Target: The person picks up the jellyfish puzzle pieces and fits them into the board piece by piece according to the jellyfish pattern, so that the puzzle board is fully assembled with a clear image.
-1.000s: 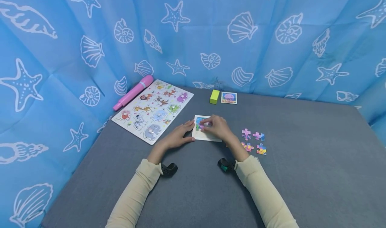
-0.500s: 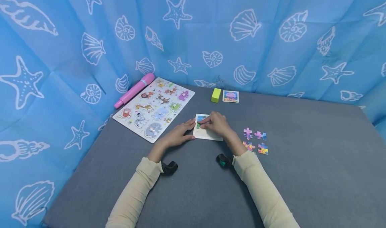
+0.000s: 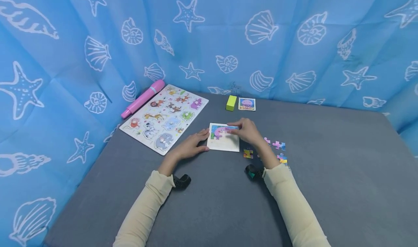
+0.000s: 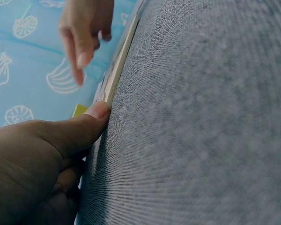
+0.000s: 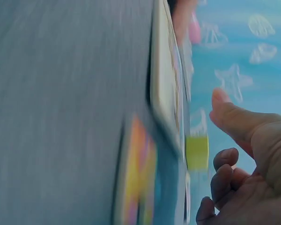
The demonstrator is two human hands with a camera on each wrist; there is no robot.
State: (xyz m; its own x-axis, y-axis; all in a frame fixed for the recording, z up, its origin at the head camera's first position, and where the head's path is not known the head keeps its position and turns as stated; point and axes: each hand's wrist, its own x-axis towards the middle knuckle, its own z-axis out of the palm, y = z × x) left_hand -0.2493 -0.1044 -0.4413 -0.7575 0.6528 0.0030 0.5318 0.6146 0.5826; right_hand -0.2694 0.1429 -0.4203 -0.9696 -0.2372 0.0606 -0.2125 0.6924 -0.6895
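Observation:
A small square wooden puzzle board (image 3: 225, 145) lies on the table, its upper part filled with pieces showing a pink sea animal. My left hand (image 3: 191, 147) rests at the board's left edge; in the left wrist view the left thumb (image 4: 96, 112) touches its side. My right hand (image 3: 246, 131) hovers over the board's upper right, and the right wrist view shows nothing between thumb and fingers. Loose jigsaw pieces lie right of the board, among them a yellow piece (image 3: 248, 153) and a pink-and-blue piece (image 3: 279, 145). The right forearm partly hides others.
An animal peg puzzle (image 3: 163, 120) lies at the left, beside a pink microphone-shaped toy (image 3: 143, 98). Behind the board stand a yellow-green block (image 3: 231, 103) and a small picture card (image 3: 246, 104). A blue shell-patterned curtain (image 3: 215, 40) borders the table's back and left.
My right hand has lifted off the board's pieces and shifted right, uncovering the pink animal picture and a yellow loose piece. My left hand stays at the board's edge.

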